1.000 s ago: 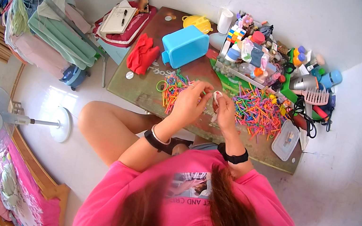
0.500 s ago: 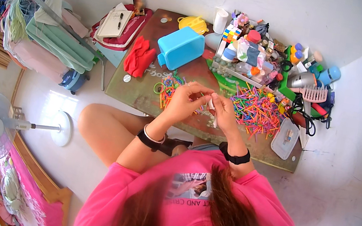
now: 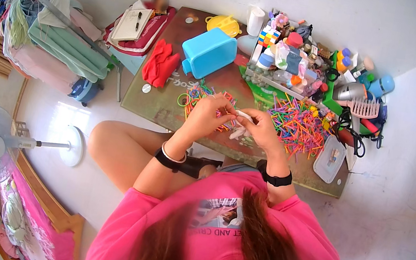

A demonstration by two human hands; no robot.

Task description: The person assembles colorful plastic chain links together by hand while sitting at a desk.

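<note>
Hands met over the low table [image 3: 156, 113]: left hand [image 3: 204, 118] and right hand [image 3: 263, 131] both pinched a small pale piece [image 3: 243, 116] between fingertips. Just right of the grip lay the large pile of coloured sticks [image 3: 297, 125], apparently mostly unprocessed; completed work was not identifiable.

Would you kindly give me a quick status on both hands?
Left hand and right hand together pinching a small white piece. Above low table. Coloured sticks piled beside.
</note>
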